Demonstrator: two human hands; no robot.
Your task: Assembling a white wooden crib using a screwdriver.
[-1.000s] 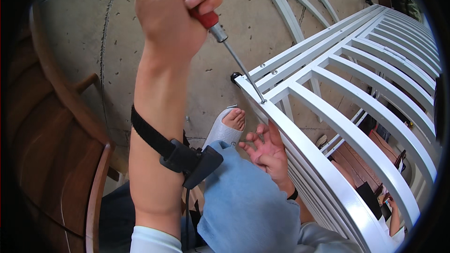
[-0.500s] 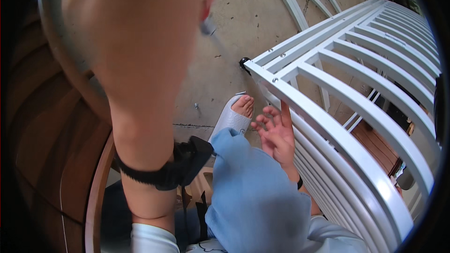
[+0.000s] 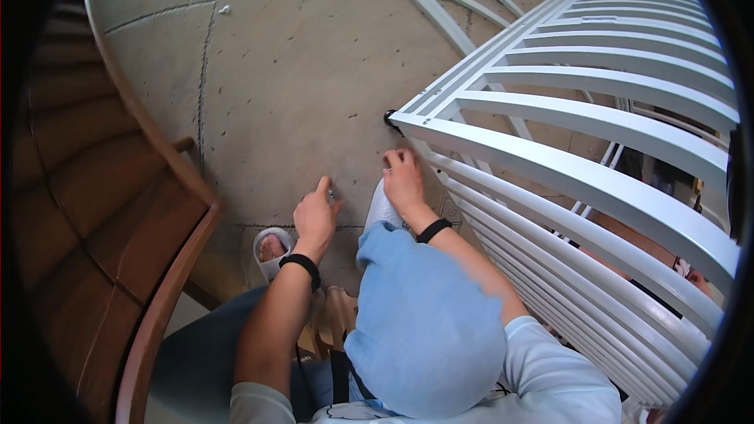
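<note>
My left hand (image 3: 315, 218) is low over the floor, forefinger and thumb closed around a small metal piece (image 3: 331, 195) that looks like a bolt. My right hand (image 3: 404, 182) has its fingers bent together above a white slipper (image 3: 382, 208), close to the corner of a white slatted metal frame (image 3: 503, 144). Whatever its fingertips hold, if anything, is hidden. A black foot cap (image 3: 390, 117) sits on that corner, just beyond the right hand. Black bands circle both wrists.
A brown cushioned seat with a wooden edge (image 3: 177, 161) lines the left side. White metal bars (image 3: 444, 20) lie on the concrete floor (image 3: 290, 71) at the back. A light-blue cap (image 3: 428, 330) fills the lower middle. Another person's hand (image 3: 697, 281) shows through the slats.
My left hand, raised close to the camera and blurred before, is now down near the floor. My right hand has moved forward and its spread fingers have closed. The view has shifted slightly.
</note>
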